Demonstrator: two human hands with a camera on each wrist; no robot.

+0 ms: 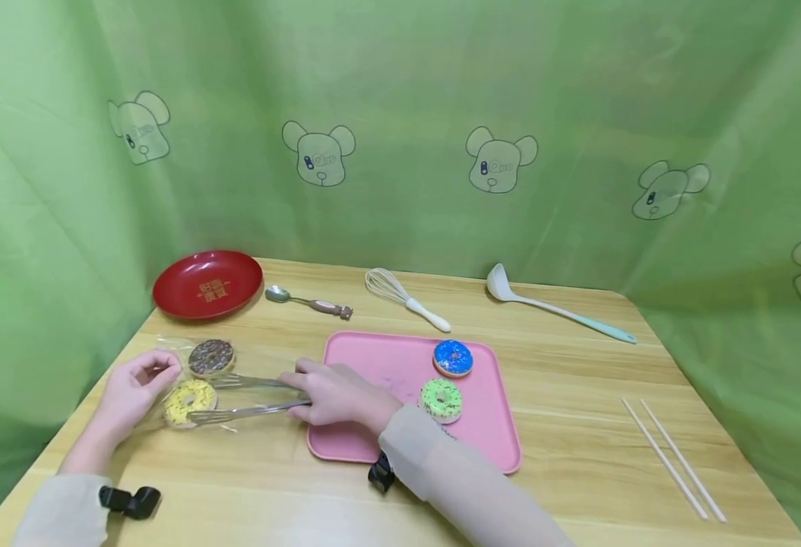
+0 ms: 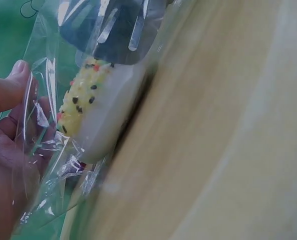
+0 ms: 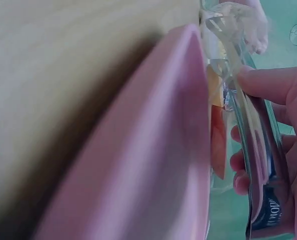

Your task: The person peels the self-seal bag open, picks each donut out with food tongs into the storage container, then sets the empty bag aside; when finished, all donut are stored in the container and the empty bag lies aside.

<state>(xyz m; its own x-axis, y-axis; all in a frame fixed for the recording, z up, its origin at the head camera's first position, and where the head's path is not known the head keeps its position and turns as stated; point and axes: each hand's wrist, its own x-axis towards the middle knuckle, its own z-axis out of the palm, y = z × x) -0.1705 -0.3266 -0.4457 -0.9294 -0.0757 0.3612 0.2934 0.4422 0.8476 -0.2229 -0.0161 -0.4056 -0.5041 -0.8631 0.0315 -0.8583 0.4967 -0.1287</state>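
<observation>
My left hand [image 1: 134, 391] pinches the edge of a clear plastic bag [image 2: 51, 200] at the table's left. In the bag are a brown sprinkled donut [image 1: 199, 360] and, nearer me, a yellow donut [image 1: 178, 398]. My right hand [image 1: 346, 395] grips metal tongs [image 1: 257, 411] above the pink tray's left edge, their arms spread. One slotted tong head [image 2: 113, 40] lies against the yellow donut in the left wrist view; the other reaches beside the brown donut. Plastic covers that slotted head. The right wrist view shows my thumb and fingers round the tongs [image 3: 256, 145].
The pink tray [image 1: 387, 349] bears a blue donut [image 1: 444, 353] and a green donut [image 1: 431, 395]; my right sleeve partly covers it. Behind stand a red plate [image 1: 182, 285], a spoon [image 1: 318, 305], a whisk [image 1: 428, 313] and a ladle [image 1: 544, 305]. Chopsticks [image 1: 667, 458] lie right.
</observation>
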